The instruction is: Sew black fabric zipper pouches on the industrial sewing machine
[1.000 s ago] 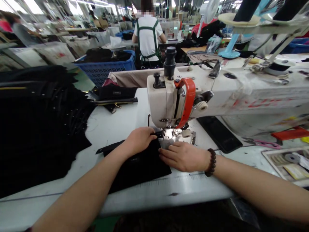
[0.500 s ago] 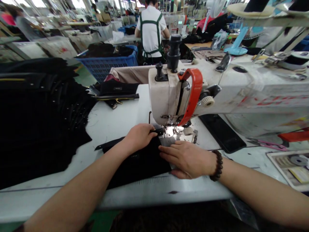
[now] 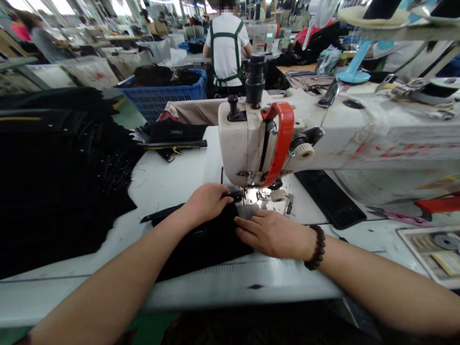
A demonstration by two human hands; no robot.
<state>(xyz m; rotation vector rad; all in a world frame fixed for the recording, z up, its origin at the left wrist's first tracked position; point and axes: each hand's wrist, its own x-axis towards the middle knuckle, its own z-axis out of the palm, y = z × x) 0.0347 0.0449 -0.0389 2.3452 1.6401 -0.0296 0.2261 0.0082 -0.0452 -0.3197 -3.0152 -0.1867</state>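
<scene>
A thick stack of black fabric pieces (image 3: 68, 191) covers the left end of the pale desk (image 3: 168, 182), its ragged right side dotted with metal studs. Beyond the desk's far edge stands a blue plastic crate (image 3: 168, 96) with dark material inside, and on the desk near that edge, right of the stack, lies a black zippered pouch (image 3: 176, 134) with a small label. Nearer the front edge, left of the needle area, a black fabric panel (image 3: 219, 244) lies flat, its lower side close to the ruler scale (image 3: 223, 267) marked along the desk. The left hand (image 3: 206, 206) reaches over it, thumb and forefinger closed on the dark strip at its far side, just beside the lit presser foot (image 3: 247, 196) of the white sewing machine (image 3: 237, 153). The right hand (image 3: 276, 235), a beaded bracelet (image 3: 316, 247) at its wrist, rests palm down with fingers loosely stretched, their tips touching the panel's right side; its thumb is hidden, so I cannot tell whether it pinches the cloth. Right of it, partly below the machine's arm, is a black smartphone (image 3: 332, 201), then pink-handled scissors (image 3: 408, 218), and toward the desk's right end a tray (image 3: 414, 257) holding a metal bobbin (image 3: 445, 241).
</scene>
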